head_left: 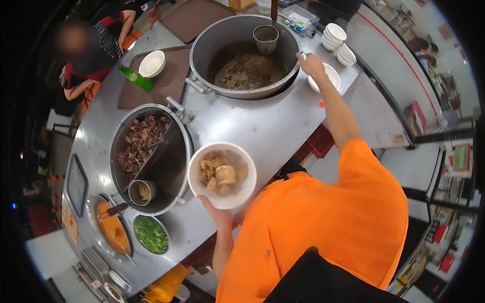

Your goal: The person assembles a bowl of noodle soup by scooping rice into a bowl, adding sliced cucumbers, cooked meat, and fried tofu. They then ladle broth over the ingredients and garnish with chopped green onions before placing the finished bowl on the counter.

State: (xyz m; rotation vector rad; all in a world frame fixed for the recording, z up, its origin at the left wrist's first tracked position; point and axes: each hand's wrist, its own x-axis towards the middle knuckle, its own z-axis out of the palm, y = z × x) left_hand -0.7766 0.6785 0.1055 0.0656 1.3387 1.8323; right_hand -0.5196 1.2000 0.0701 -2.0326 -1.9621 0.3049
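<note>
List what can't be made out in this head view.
- Right hand: what it grips at the big pot rim, too small.
- Left hand: fingers hidden under the bowl.
- Ladle: handle cut off by the top edge.
- Broth contents: murky.

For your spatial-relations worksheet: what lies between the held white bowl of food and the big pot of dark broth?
In the head view, only bare steel counter separates the white bowl from the big pot.

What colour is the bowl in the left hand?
White. The bowl, filled with brownish food chunks, rests on the left hand; the head view shows it clearly.
</note>
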